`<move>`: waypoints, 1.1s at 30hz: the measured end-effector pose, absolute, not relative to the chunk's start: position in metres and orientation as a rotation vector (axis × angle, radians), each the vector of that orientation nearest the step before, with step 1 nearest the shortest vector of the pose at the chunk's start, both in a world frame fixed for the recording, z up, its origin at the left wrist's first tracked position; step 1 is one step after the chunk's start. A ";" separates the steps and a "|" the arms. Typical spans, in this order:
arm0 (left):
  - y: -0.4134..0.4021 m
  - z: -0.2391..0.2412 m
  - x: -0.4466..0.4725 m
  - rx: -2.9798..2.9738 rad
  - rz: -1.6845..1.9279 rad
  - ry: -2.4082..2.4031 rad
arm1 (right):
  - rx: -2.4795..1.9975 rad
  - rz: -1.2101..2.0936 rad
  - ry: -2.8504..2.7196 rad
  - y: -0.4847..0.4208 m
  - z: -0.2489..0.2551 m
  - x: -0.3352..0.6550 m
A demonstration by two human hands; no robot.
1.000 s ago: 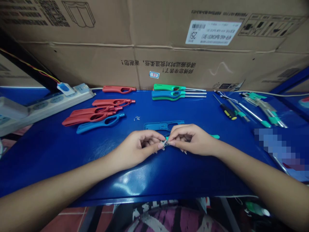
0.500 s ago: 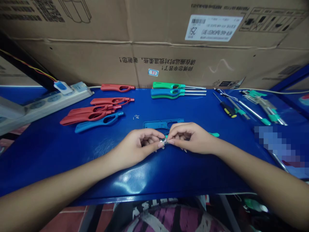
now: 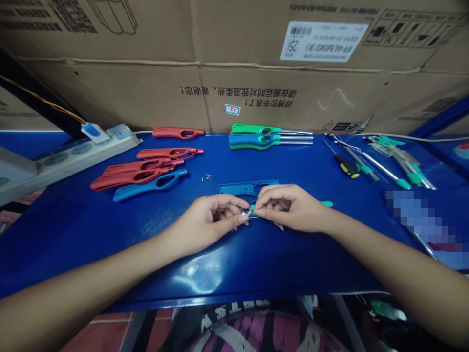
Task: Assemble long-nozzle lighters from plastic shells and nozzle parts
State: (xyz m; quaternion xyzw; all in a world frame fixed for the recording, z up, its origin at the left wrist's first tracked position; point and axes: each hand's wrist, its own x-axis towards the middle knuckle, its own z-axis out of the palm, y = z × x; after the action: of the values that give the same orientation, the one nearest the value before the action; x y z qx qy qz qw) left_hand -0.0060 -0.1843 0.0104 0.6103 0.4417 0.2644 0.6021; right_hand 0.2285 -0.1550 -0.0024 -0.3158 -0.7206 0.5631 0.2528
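My left hand (image 3: 214, 215) pinches the left end of a small lighter part (image 3: 250, 211), which shows green plastic, pale bits and thin wires. My right hand (image 3: 289, 208) is closed on the same part from the other side, with thumb and forefinger together. Fingers cover most of it. Just behind both hands lies a blue lighter shell half (image 3: 234, 188), its hollow side up. A green tip (image 3: 326, 204) sticks out past my right hand; what it belongs to is hidden.
Red lighter shells (image 3: 132, 172) and a blue one (image 3: 152, 188) lie left. Small screws (image 3: 207, 177) sit nearer the middle. Assembled lighters (image 3: 256, 141) lie at the back. Right are a screwdriver (image 3: 346, 165) and lighter inner assemblies (image 3: 403, 161). A power strip (image 3: 73, 151) borders the left.
Both hands stay in place, with only a slight shift of the right fingers. A little more green of the lighter part shows between them.
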 end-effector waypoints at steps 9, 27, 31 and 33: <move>-0.184 0.010 -0.005 1.420 0.607 1.032 | -0.870 1.457 -2.025 -0.156 0.001 0.228; -0.184 0.006 -0.004 1.416 0.624 1.040 | -0.879 1.342 -2.120 -0.156 0.001 0.226; -0.185 0.005 -0.003 1.405 0.620 1.044 | -0.889 1.363 -2.098 -0.156 0.000 0.226; -0.185 0.005 -0.003 1.407 0.618 1.052 | -0.897 1.366 -2.090 -0.156 0.000 0.226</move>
State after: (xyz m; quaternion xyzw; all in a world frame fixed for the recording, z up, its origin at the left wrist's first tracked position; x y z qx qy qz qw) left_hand -0.0029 -0.1848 0.0053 0.6062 0.4534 0.2663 0.5968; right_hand 0.2255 -0.1557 -0.0002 -0.3279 -0.7644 0.4996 0.2420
